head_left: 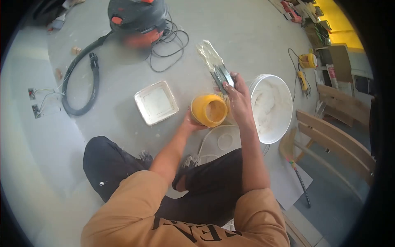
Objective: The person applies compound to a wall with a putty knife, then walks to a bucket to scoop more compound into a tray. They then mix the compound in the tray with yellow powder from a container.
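My left hand (194,122) is wrapped round the lower side of a small yellow tub (198,108), whose open mouth faces me and shows an orange-tan inside. In my right hand (239,95) is a putty knife (222,76), its blade pointing up and away, with pale cream paste on the far end. The right hand is just above and right of the tub. Beside it stands a large white bucket (291,108) with white powdery or pasty material inside. Left of the tub sits a square white tray (142,116) with smeared edges.
A vacuum cleaner (138,18) with a hose (98,78) and looped cable stands ahead on the left. A round white lid (212,142) lies by my knees. Wooden slatted furniture (335,133), a broom (288,148) and a yellow tool (303,81) are on the right.
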The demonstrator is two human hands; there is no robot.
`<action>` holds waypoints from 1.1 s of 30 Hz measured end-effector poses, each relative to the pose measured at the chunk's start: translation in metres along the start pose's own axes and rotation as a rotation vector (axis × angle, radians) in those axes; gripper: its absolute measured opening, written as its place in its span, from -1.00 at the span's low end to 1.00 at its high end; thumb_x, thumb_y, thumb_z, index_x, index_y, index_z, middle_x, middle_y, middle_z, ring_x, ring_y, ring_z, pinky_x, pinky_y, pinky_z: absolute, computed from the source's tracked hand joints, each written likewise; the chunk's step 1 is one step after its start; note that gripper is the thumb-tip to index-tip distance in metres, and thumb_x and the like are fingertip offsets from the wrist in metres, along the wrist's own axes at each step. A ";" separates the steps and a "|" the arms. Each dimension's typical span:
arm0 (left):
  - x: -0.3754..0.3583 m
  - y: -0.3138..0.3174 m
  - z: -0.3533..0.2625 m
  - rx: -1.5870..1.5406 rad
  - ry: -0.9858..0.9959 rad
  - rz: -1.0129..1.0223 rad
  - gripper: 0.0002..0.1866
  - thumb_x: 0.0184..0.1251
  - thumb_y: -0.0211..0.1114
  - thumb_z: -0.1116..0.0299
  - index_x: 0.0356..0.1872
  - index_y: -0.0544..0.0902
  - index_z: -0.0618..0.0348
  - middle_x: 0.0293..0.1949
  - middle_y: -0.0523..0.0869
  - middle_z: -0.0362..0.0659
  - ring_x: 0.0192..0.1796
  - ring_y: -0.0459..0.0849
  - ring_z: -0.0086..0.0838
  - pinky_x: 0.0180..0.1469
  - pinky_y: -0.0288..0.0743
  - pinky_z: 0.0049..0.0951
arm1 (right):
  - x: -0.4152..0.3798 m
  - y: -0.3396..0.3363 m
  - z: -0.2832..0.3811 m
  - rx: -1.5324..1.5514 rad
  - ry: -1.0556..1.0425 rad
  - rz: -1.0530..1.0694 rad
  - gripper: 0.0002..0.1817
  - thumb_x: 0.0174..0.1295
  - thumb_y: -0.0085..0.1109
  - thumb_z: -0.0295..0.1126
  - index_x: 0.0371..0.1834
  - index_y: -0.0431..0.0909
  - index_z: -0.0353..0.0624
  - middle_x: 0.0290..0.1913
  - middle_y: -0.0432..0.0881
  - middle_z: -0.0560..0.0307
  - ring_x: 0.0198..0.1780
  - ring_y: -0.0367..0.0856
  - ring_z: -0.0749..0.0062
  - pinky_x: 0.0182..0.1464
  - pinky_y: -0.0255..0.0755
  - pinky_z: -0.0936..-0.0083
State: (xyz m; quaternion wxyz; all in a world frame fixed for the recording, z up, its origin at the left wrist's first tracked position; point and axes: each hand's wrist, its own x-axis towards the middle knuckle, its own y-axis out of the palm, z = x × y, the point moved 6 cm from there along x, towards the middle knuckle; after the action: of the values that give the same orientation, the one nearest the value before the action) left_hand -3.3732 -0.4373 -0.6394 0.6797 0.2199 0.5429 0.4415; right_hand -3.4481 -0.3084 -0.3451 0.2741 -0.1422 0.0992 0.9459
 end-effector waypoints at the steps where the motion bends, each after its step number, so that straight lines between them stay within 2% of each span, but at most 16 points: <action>1: -0.002 0.025 0.005 0.014 -0.007 0.063 -0.10 0.30 -0.11 -0.51 0.51 0.27 -0.16 0.44 0.42 -0.05 0.39 0.46 0.02 0.33 0.32 0.26 | 0.002 0.000 0.004 -0.028 -0.049 0.009 -0.70 0.49 0.02 -0.52 0.22 0.34 -0.34 0.01 0.60 0.02 -0.06 0.69 0.41 0.09 0.50 0.54; 2: -0.001 0.047 0.006 0.034 -0.010 0.132 -0.17 0.36 -0.19 -0.46 0.47 0.36 -0.17 0.46 0.42 -0.16 0.41 0.46 -0.05 0.35 0.31 0.28 | 0.005 0.000 0.007 -0.056 -0.106 0.021 -0.71 0.49 0.01 -0.52 0.22 0.34 -0.33 -0.01 0.59 0.02 -0.06 0.69 0.41 0.10 0.49 0.53; 6: 0.009 0.056 0.014 -0.025 -0.025 0.197 -0.26 0.37 -0.09 -0.33 0.45 0.38 -0.16 0.41 0.49 -0.15 0.44 0.45 -0.16 0.41 0.31 0.22 | 0.005 -0.012 0.002 0.015 -0.129 -0.008 -0.74 0.50 0.00 -0.51 0.19 0.35 -0.33 -0.03 0.59 0.03 -0.07 0.68 0.42 0.09 0.47 0.51; 8: 0.028 0.050 0.006 -0.051 0.061 0.346 -0.31 0.42 -0.09 -0.24 0.47 0.35 -0.13 0.42 0.46 -0.17 0.45 0.43 -0.23 0.48 0.28 0.00 | 0.010 -0.021 -0.007 -0.097 -0.138 -0.049 -0.76 0.50 0.00 -0.51 0.16 0.36 -0.32 -0.03 0.60 0.05 -0.09 0.67 0.44 0.07 0.45 0.50; 12: 0.012 0.051 0.016 -0.099 0.082 0.300 -0.29 0.39 -0.08 -0.24 0.48 0.32 -0.15 0.43 0.44 -0.18 0.45 0.42 -0.27 0.49 0.29 -0.08 | 0.005 -0.024 -0.010 -0.210 -0.206 -0.092 -0.75 0.49 0.02 -0.50 0.15 0.36 -0.31 -0.05 0.61 0.04 -0.10 0.66 0.45 0.02 0.45 0.46; 15: 0.017 0.041 0.009 -0.011 0.201 0.361 -0.23 0.32 -0.12 -0.34 0.46 0.37 -0.19 0.49 0.38 -0.20 0.53 0.31 -0.27 0.53 0.20 0.04 | -0.001 -0.027 -0.003 -0.353 -0.303 -0.143 -0.74 0.47 0.05 -0.47 0.15 0.36 -0.31 -0.08 0.63 -0.04 -0.12 0.67 0.38 -0.03 0.46 0.41; 17: 0.016 0.032 0.005 -0.009 0.235 0.272 -0.22 0.28 -0.09 -0.37 0.45 0.39 -0.24 0.49 0.37 -0.20 0.53 0.31 -0.21 0.50 0.19 0.15 | -0.007 -0.027 0.005 -0.400 -0.365 -0.174 -0.73 0.47 0.06 -0.45 0.13 0.35 -0.33 -0.13 0.64 -0.14 -0.15 0.67 0.22 -0.04 0.46 0.36; 18: 0.011 0.040 0.003 0.002 0.237 0.279 -0.22 0.28 -0.09 -0.37 0.45 0.39 -0.24 0.49 0.37 -0.20 0.53 0.31 -0.21 0.50 0.19 0.15 | -0.005 -0.029 0.006 -0.397 -0.377 -0.176 -0.73 0.47 0.06 -0.45 0.13 0.35 -0.33 -0.13 0.64 -0.14 -0.15 0.67 0.22 -0.04 0.46 0.36; 20: -0.004 0.040 0.009 -0.029 0.128 0.072 -0.24 0.27 -0.05 -0.37 0.43 0.42 -0.27 0.46 0.42 -0.19 0.49 0.36 -0.13 0.45 0.22 0.25 | -0.005 -0.036 0.008 -0.482 -0.444 -0.242 -0.72 0.46 0.06 -0.43 0.13 0.34 -0.31 -0.19 0.64 -0.27 -0.19 0.66 -0.02 -0.08 0.47 0.25; 21: -0.006 0.036 0.005 -0.022 0.131 0.076 -0.24 0.27 -0.05 -0.37 0.43 0.42 -0.27 0.46 0.42 -0.19 0.49 0.36 -0.13 0.45 0.22 0.25 | -0.008 -0.032 0.014 -0.478 -0.452 -0.243 -0.72 0.46 0.06 -0.43 0.13 0.34 -0.31 -0.19 0.64 -0.27 -0.19 0.66 -0.02 -0.08 0.47 0.25; 23: 0.001 0.025 -0.004 0.018 0.171 0.083 -0.26 0.29 0.01 -0.37 0.42 0.43 -0.25 0.43 0.46 -0.17 0.44 0.41 -0.07 0.38 0.30 0.30 | -0.011 -0.025 0.016 -0.740 -0.163 -0.227 -0.73 0.44 0.03 -0.44 0.09 0.30 -0.35 -0.26 0.62 -0.39 -0.21 0.63 -0.25 -0.13 0.46 0.07; 24: 0.003 0.022 -0.006 0.024 0.169 0.091 -0.26 0.29 0.01 -0.37 0.42 0.43 -0.25 0.43 0.46 -0.17 0.44 0.41 -0.07 0.38 0.30 0.30 | -0.007 -0.026 0.011 -0.742 -0.172 -0.232 -0.73 0.44 0.03 -0.44 0.09 0.30 -0.35 -0.26 0.62 -0.39 -0.21 0.63 -0.25 -0.13 0.46 0.07; 26: 0.000 0.023 -0.010 0.007 0.218 0.213 -0.25 0.28 0.08 -0.38 0.41 0.44 -0.25 0.40 0.49 -0.16 0.41 0.45 -0.07 0.32 0.38 0.27 | 0.014 -0.022 -0.017 -0.925 -0.281 -0.134 -0.75 0.42 0.01 -0.45 0.01 0.27 -0.40 -0.31 0.60 -0.48 -0.21 0.61 -0.38 -0.15 0.42 -0.08; 28: 0.000 0.029 -0.018 0.020 0.258 0.216 -0.23 0.26 0.09 -0.40 0.41 0.44 -0.24 0.40 0.49 -0.16 0.40 0.47 -0.07 0.31 0.40 0.26 | 0.032 -0.023 -0.042 -0.961 -0.389 -0.118 -0.75 0.34 0.00 -0.48 -0.06 0.25 -0.45 -0.31 0.59 -0.53 -0.19 0.60 -0.46 -0.12 0.43 -0.15; 31: 0.000 0.021 -0.031 0.119 0.341 0.246 -0.21 0.25 0.10 -0.42 0.41 0.43 -0.23 0.40 0.49 -0.17 0.39 0.47 -0.08 0.30 0.41 0.26 | 0.058 -0.034 -0.094 -1.050 -0.340 -0.097 -0.73 0.25 -0.02 -0.52 -0.06 0.24 -0.45 -0.29 0.59 -0.58 -0.16 0.59 -0.51 -0.06 0.45 -0.17; 33: -0.003 0.025 -0.038 0.232 0.387 0.275 -0.21 0.26 0.09 -0.42 0.42 0.43 -0.22 0.41 0.48 -0.18 0.40 0.47 -0.09 0.31 0.41 0.26 | 0.061 -0.034 -0.122 -1.140 -0.163 -0.032 -0.70 0.20 -0.04 -0.51 -0.05 0.24 -0.45 -0.28 0.59 -0.62 -0.13 0.59 -0.54 -0.02 0.48 -0.17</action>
State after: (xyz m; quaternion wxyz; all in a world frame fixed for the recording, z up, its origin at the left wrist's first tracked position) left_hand -3.4180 -0.4342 -0.6300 0.4669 0.2798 0.6749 0.4983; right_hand -3.4534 -0.2827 -0.4829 0.1751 -0.1954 -0.4498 0.8537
